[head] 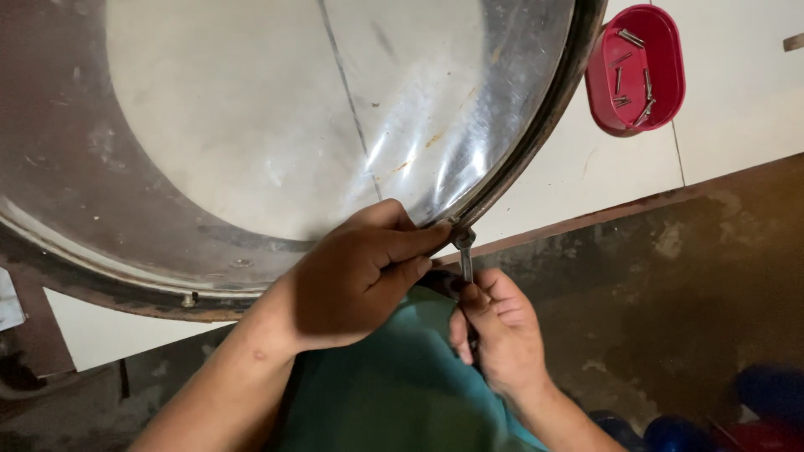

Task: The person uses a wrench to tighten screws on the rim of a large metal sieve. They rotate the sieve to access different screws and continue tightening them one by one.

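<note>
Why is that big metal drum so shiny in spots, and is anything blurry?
Head view: light glares in white streaks off the drum above the left hand; the right hand and its spanner are fairly sharp; the blue things at the bottom right corner are dim and out of focus.

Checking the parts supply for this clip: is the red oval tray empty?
No. The red oval tray holds several small metal bolts, and sits on the pale floor beyond the drum rim.

Red oval tray of bolts, pale tiled floor, teal cloth
</note>
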